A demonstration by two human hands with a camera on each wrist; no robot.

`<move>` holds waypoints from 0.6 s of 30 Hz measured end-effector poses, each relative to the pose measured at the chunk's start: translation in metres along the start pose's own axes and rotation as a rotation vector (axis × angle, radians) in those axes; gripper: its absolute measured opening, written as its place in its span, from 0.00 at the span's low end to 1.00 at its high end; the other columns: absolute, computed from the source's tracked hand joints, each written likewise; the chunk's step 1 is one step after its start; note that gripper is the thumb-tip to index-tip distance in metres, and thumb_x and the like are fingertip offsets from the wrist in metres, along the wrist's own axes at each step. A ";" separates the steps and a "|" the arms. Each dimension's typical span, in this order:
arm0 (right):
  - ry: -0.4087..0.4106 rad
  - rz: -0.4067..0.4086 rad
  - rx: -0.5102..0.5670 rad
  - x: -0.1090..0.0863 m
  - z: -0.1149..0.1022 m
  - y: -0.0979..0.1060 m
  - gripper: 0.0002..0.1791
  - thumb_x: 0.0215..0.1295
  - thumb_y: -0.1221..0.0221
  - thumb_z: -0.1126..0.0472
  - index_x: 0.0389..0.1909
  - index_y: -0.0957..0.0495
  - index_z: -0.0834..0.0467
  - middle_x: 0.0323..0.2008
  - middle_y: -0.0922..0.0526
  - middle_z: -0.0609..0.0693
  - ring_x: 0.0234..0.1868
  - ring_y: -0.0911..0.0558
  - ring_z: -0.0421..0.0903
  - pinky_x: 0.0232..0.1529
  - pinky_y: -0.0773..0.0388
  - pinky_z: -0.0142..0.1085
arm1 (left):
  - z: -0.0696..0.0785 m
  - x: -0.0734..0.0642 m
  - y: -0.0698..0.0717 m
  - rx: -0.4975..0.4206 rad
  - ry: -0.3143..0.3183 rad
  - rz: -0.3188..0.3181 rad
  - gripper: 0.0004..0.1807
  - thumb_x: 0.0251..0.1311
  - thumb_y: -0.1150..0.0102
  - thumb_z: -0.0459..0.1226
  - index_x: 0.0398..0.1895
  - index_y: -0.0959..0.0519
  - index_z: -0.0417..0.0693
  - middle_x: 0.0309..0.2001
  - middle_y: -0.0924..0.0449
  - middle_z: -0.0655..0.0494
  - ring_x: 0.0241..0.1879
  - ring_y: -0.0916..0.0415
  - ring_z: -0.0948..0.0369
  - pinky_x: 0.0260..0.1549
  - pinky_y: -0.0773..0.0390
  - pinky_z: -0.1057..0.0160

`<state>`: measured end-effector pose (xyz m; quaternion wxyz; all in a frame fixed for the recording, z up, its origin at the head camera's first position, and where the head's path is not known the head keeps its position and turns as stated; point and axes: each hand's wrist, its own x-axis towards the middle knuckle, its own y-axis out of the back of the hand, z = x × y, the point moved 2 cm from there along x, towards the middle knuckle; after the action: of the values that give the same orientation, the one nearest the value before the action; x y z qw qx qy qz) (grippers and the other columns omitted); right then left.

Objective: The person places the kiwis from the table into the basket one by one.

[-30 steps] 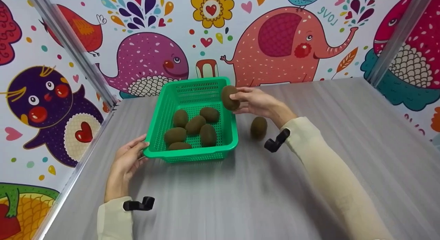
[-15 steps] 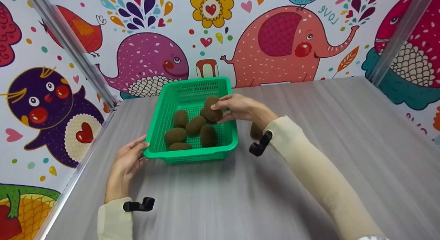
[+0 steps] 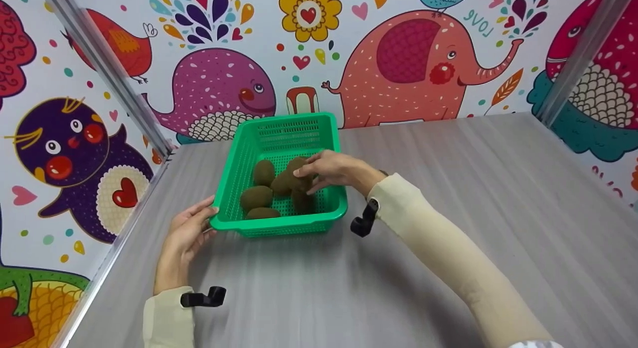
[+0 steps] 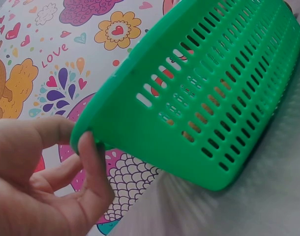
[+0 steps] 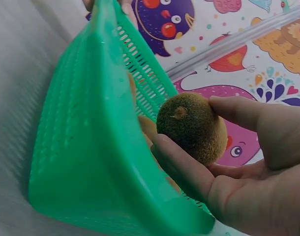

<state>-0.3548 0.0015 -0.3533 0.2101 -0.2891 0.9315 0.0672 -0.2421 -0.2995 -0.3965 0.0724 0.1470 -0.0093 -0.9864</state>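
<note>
A green plastic basket (image 3: 279, 221) with slotted walls stands on the table. Inside it lie several brown fuzzy kiwis, among them one kiwi (image 3: 256, 198) at the left and another (image 3: 263, 172) behind it. My right hand (image 3: 331, 168) is over the basket's right side, holding a kiwi (image 5: 189, 125) between thumb and fingers. In the head view this kiwi overlaps those below it. My left hand (image 3: 187, 236) pinches the rim at the near left corner, the thumb (image 4: 96, 172) on the outside in the left wrist view.
The grey table (image 3: 279, 293) carries the basket near its back. A wall (image 3: 309, 49) printed with cartoon animals rises behind, and another (image 3: 65, 178) closes the left side. Metal posts (image 3: 107, 69) mark the corners. The loose kiwi seen earlier is mostly hidden behind my right wrist.
My right hand has carried its kiwi from the basket's right rim leftward and down, over the kiwis inside. My left hand has stayed at the corner.
</note>
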 end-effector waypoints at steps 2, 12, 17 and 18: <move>-0.008 0.001 -0.011 0.001 0.001 -0.003 0.43 0.69 0.37 0.61 0.77 0.49 0.64 0.74 0.41 0.62 0.75 0.38 0.63 0.62 0.23 0.51 | 0.001 0.000 0.000 0.004 0.000 0.002 0.30 0.73 0.49 0.36 0.77 0.39 0.46 0.34 0.19 0.70 0.30 0.23 0.72 0.32 0.21 0.72; -0.007 -0.002 -0.085 0.003 0.007 -0.013 0.42 0.69 0.37 0.62 0.77 0.48 0.65 0.74 0.40 0.60 0.70 0.30 0.57 0.56 0.18 0.47 | 0.000 0.000 0.000 0.005 -0.007 0.001 0.30 0.73 0.50 0.36 0.77 0.39 0.46 0.34 0.19 0.70 0.30 0.23 0.71 0.32 0.21 0.71; -0.013 -0.018 -0.092 0.006 0.011 -0.017 0.43 0.70 0.39 0.63 0.78 0.51 0.65 0.75 0.42 0.61 0.72 0.31 0.58 0.59 0.19 0.47 | 0.000 0.000 0.000 0.011 -0.003 -0.008 0.31 0.73 0.49 0.36 0.77 0.40 0.47 0.35 0.19 0.70 0.31 0.22 0.72 0.33 0.20 0.71; -0.013 -0.024 -0.086 0.007 0.011 -0.018 0.42 0.70 0.39 0.63 0.78 0.51 0.66 0.75 0.41 0.62 0.72 0.32 0.58 0.60 0.20 0.47 | 0.000 0.000 0.000 0.010 -0.004 -0.009 0.31 0.73 0.49 0.36 0.78 0.41 0.47 0.35 0.19 0.70 0.31 0.22 0.72 0.33 0.20 0.71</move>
<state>-0.3455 -0.0139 -0.3664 0.2043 -0.3086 0.9228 0.1067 -0.2420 -0.2994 -0.3968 0.0673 0.1457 -0.0138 -0.9869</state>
